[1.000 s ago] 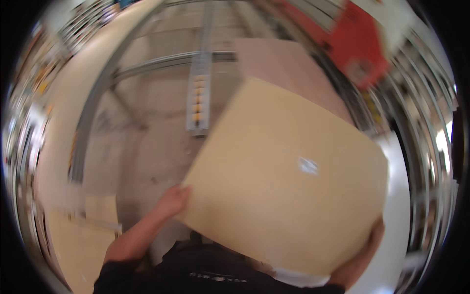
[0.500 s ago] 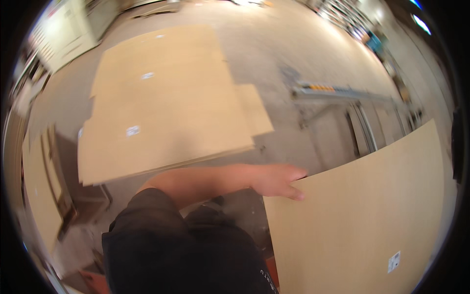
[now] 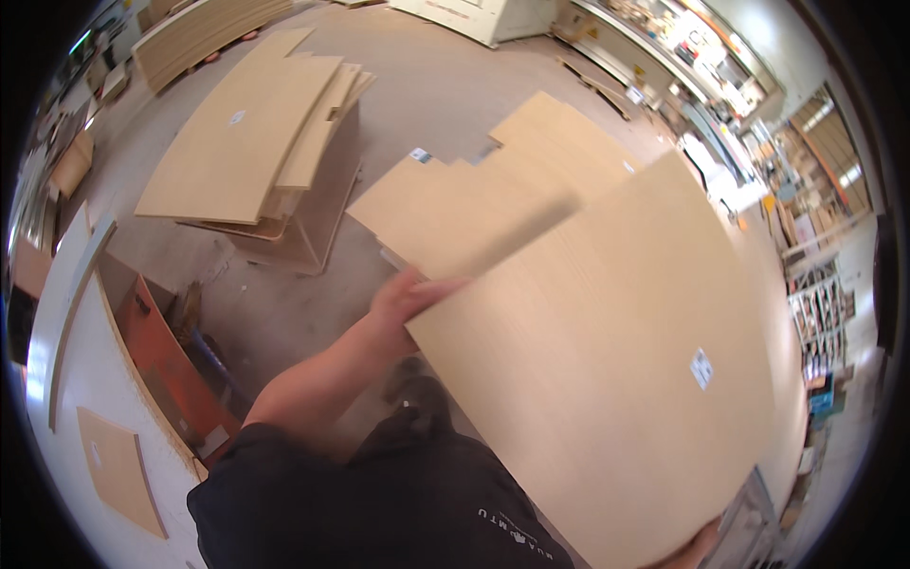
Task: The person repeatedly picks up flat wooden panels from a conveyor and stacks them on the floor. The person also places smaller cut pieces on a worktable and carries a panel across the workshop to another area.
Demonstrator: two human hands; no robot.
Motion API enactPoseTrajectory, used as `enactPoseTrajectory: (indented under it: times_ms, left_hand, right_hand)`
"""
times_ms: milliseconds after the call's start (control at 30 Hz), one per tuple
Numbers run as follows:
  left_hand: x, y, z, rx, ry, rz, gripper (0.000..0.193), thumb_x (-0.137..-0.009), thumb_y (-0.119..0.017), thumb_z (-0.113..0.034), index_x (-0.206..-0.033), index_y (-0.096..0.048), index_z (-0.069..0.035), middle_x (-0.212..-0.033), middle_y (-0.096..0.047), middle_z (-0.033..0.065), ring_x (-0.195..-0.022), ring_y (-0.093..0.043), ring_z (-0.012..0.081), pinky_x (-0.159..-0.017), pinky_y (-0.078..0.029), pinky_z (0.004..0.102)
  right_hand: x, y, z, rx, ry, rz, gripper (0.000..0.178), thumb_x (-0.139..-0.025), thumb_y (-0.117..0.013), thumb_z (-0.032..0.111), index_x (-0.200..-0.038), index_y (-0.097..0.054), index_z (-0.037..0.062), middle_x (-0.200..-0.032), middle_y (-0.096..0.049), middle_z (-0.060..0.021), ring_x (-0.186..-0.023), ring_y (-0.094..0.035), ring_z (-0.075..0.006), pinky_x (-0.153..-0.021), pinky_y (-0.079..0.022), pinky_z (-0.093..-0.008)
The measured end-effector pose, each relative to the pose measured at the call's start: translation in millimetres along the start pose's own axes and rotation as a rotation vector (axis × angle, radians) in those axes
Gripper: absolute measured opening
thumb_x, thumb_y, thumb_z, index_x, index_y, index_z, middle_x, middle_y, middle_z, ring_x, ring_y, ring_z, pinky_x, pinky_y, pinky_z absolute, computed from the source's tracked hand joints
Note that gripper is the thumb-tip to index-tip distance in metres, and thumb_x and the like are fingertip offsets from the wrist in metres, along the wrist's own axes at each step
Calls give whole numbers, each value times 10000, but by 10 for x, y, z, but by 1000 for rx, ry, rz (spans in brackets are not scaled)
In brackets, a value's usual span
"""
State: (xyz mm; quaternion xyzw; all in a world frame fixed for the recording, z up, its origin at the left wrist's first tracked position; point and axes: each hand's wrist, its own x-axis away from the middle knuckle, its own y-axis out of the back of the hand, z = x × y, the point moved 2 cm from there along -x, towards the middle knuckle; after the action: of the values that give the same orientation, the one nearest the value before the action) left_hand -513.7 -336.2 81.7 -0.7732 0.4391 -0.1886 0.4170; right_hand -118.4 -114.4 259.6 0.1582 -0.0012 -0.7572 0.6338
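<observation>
Grey workshop floor (image 3: 408, 66) spreads out underneath, bending toward the rim of the wide view. Against it, the left hand (image 3: 398, 302) is closed on the near left corner of a large wood-toned panel (image 3: 588, 360), fingers lying along the edge. The right hand (image 3: 700, 548) shows only in part, touching the panel's lower right edge; with so little in sight, I cannot tell how far its fingers close. The panel slants across the front and right of the body, with a white label (image 3: 700, 369) on its visible face. Beyond its far edge, similar boards (image 3: 445, 204) lie in a low overlapping spread, partly hidden by the panel. Left of these, well apart from the hands, a pile of boards (image 3: 237, 123) rests on a box-like stand (image 3: 327, 194). Nearer, at the lower left, a small wooden piece (image 3: 118, 469) and a grey strip (image 3: 74, 313) lie on a white surface (image 3: 106, 375), with an orange-red box (image 3: 169, 370) just beside it. Farther off are a pale machine cabinet (image 3: 474, 17) at the top and loaded shelving (image 3: 817, 313) at the right.
</observation>
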Motion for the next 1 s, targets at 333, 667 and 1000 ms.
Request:
enactPoseTrajectory:
  times_ms: [333,667,1000]
  left_hand:
    - [679,1461,-1313,439,-859,-707,853,-939,-241,-686,-1393,-414,15,-1398,-483,154,-1256,-470,330,-1058,-372,439]
    - [1151,2949,-2153,413,-1114,-1113,560,-963,-413,-475,-1307,-488,-40,-1309,-547,105,-1195,-520,286,-1020,-416,410]
    - [963,3421,-2315,444,-1126,-1321,407,-944,-483,-292,-1207,-532,14,-1180,-599,108,-1101,-571,254,-952,-461,371]
  right_hand:
    - [-1043,-3307,-836,619,67,498,650,-981,-411,479,-1212,-578,-106,-1215,-602,-280,-1162,-559,-391,-986,-426,-426]
    - [-173,-5893,-888,590,70,737,627,-926,-594,433,-1153,-596,-152,-1146,-651,-225,-1053,-613,-309,-893,-477,-384]
    - [507,-6552,-853,576,41,793,625,-915,-616,388,-1206,-549,-161,-1223,-611,-217,-1100,-586,-294,-940,-463,-376]
